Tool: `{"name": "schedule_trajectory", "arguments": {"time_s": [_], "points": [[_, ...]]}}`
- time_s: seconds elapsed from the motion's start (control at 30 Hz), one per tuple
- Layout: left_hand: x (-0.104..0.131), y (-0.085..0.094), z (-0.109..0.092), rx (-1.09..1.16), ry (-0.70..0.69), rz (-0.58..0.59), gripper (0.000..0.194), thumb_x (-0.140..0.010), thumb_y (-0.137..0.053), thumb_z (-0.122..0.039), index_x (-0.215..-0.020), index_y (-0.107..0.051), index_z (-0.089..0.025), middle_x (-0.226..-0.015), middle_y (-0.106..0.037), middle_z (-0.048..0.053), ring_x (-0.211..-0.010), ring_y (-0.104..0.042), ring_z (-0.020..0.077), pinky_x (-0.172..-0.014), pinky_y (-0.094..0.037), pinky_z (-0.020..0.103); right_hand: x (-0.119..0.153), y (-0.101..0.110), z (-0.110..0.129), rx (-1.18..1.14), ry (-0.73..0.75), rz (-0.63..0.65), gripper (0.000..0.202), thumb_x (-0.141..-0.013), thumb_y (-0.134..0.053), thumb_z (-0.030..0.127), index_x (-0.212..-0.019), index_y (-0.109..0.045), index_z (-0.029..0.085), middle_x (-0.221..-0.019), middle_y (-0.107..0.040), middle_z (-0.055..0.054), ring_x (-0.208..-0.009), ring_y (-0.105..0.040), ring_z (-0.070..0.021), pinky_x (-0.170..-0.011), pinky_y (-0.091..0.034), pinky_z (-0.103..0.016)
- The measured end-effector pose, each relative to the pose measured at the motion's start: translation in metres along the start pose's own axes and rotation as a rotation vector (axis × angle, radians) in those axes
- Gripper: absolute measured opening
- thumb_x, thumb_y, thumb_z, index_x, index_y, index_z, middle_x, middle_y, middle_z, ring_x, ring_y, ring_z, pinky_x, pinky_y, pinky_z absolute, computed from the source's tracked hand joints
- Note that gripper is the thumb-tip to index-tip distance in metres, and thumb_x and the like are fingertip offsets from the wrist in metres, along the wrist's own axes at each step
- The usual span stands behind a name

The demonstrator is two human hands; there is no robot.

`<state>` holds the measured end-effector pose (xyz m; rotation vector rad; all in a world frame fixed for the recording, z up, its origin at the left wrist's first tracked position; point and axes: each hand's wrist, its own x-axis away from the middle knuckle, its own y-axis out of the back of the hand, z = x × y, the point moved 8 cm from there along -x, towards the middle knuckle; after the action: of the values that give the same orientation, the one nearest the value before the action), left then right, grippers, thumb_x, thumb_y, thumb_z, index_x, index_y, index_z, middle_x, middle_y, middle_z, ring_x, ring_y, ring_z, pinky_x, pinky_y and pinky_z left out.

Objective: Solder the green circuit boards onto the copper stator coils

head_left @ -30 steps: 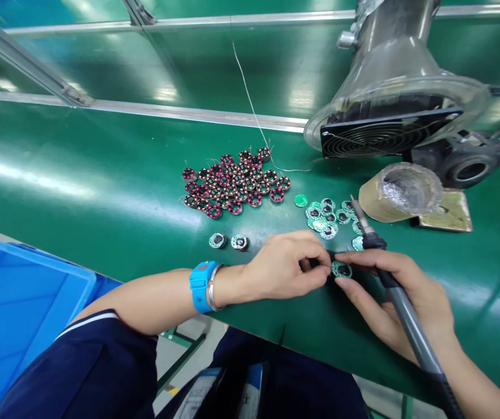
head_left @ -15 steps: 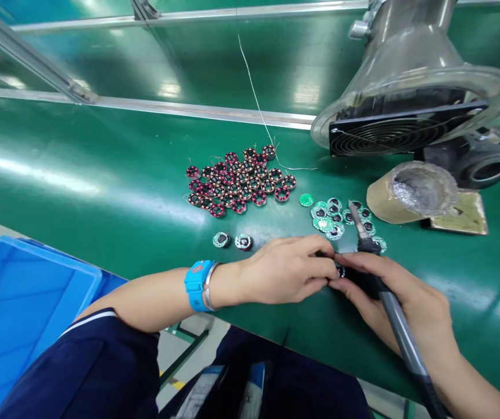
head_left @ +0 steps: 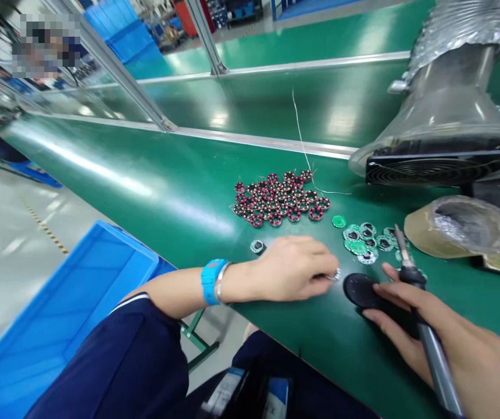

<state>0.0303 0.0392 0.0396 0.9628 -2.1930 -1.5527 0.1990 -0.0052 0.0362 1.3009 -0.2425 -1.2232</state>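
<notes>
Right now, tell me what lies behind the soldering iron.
Behind the tip of the soldering iron, round circuit boards lie on the green table. The iron covers parts of some; what lies directly behind its grip cannot be seen.

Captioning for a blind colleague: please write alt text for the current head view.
A left hand pinches a small round part over a green workbench while the right hand holds a soldering iron and touches a black disc; red-and-copper rings and round green boards lie beyond.
</notes>
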Motion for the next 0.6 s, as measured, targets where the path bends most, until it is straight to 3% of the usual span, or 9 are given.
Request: {"name": "schedule_trajectory", "arguments": {"time_s": [0.17,0.27,0.37,0.47,0.6], "points": [[0.036,0.017,0.033,-0.185,0.157,-0.021,0.006,-0.083,-0.052,-0.022,-0.083,-0.057,-0.018,-0.086,-0.068,0.004,-0.082,-0.06,0.0181,-0.08,-0.045,0.033,0.002,-0.002,0.002,-0.001,0.025,-0.028,0.031,-0.094,-0.059,0.039,-0.117,-0.062,0.019,-0.111,-0.072,-0.005,-0.081,-0.073,-0.0173,-0.067,-0.054,-0.026],[0.043,0.022,0.039,-0.19,0.223,-0.065,0.02,-0.072,-0.053,-0.024,-0.09,-0.055,-0.016,-0.091,-0.065,0.009,-0.088,-0.058,0.0225,-0.083,-0.046,0.037,0.001,-0.004,0.003,0.001,0.021,-0.024,0.031,-0.093,-0.06,0.036,-0.119,-0.062,0.02,-0.109,-0.072,-0.003,-0.083,-0.072,-0.0173,-0.068,-0.054,-0.026],[0.027,0.027,0.039,-0.175,0.237,-0.081,0.037,-0.07,-0.054,-0.031,-0.103,-0.056,-0.014,-0.104,-0.063,0.012,-0.095,-0.055,0.0253,-0.086,-0.046,0.04,-0.001,-0.002,0.005,-0.023,0.024,-0.03,0.029,-0.093,-0.058,0.036,-0.117,-0.061,0.02,-0.107,-0.073,-0.003,-0.084,-0.073,-0.0171,-0.07,-0.055,-0.025],[-0.004,0.031,0.045,-0.257,0.255,-0.077,0.042,-0.076,-0.056,-0.036,-0.111,-0.06,-0.014,-0.107,-0.06,0.012,-0.098,-0.053,0.0264,-0.09,-0.044,0.041,-0.003,0.001,0.008,-0.033,0.033,-0.035,0.029,-0.093,-0.059,0.034,-0.118,-0.06,0.02,-0.107,-0.073,-0.003,-0.082,-0.073,-0.0163,-0.07,-0.055,-0.026],[-0.038,0.024,0.058,-0.366,0.286,0.032,0.051,-0.077,-0.066,-0.049,-0.112,-0.063,-0.011,-0.102,-0.058,0.013,-0.095,-0.052,0.0285,-0.089,-0.044,0.042,-0.004,0.002,0.007,-0.035,0.009,-0.013,0.032,-0.092,-0.06,0.033,-0.122,-0.059,0.022,-0.111,-0.072,-0.004,-0.084,-0.073,-0.0178,-0.07,-0.057,-0.027]]}}
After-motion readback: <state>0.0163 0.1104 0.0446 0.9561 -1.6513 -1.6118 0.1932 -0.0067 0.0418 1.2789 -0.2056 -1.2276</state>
